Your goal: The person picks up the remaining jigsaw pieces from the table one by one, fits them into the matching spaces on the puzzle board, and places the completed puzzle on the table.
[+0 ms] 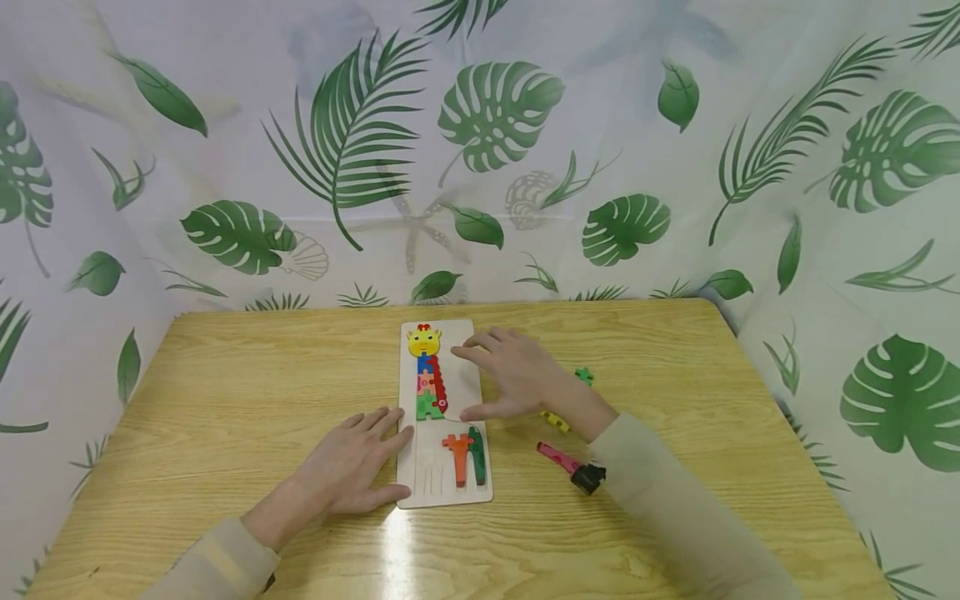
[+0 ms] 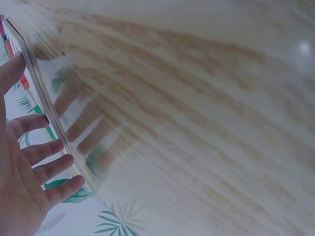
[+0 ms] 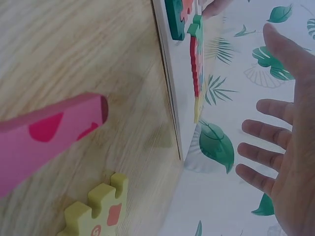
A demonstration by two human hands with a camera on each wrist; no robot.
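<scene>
A pale wooden puzzle board (image 1: 429,493) lies on the table, with a yellow giraffe head (image 1: 423,342), blue, pink and green neck pieces and a red mane piece (image 1: 438,383) on it. Lower on the board are an orange piece (image 1: 459,458) and a dark green piece (image 1: 477,457). My left hand (image 1: 348,467) rests with spread fingers at the board's left edge. Above the board's right side my right hand (image 1: 513,375) is held with fingers apart, holding nothing. In the right wrist view its fingers (image 3: 266,129) are loosely extended beside the board.
Right of the board lie a yellow piece (image 1: 556,421), a green piece (image 1: 584,376) and a pink piece (image 1: 558,456) with a black item (image 1: 588,477) at its lower end. A leaf-patterned cloth (image 1: 525,208) hangs behind the wooden table (image 1: 262,375).
</scene>
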